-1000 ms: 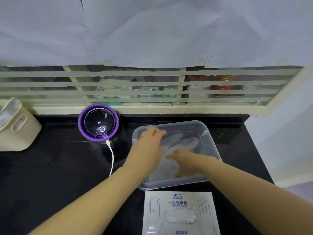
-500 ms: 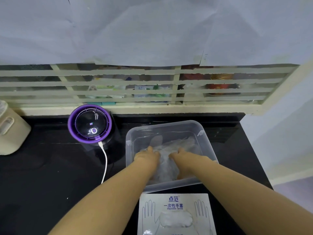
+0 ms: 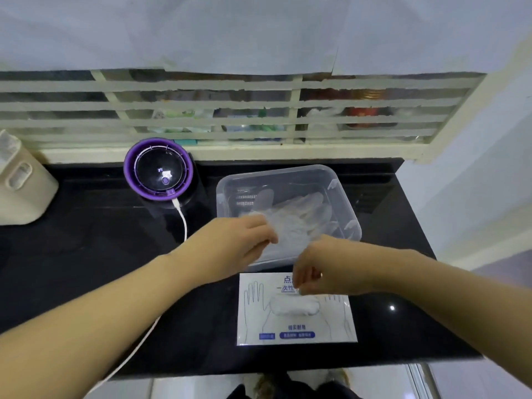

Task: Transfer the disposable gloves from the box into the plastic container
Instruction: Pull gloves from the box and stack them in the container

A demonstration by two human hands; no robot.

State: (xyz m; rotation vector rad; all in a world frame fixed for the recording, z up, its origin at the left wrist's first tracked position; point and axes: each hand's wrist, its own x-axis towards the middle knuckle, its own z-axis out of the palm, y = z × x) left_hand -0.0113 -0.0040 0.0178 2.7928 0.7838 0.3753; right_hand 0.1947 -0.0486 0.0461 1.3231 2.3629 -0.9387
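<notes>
Some gloves (image 3: pixel 299 217) lie in the container (image 3: pixel 342 194), more fill the box (image 3: pixel 296 332); left hand (image 3: pixel 244 246) loosely curled beside them, right hand (image 3: pixel 319 269) bunched over the box, grip unclear.

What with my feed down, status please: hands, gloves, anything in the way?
Left hand at gloves in container, grip unclear. Right hand curled over box opening, grip unclear. Nothing in the way.
</notes>
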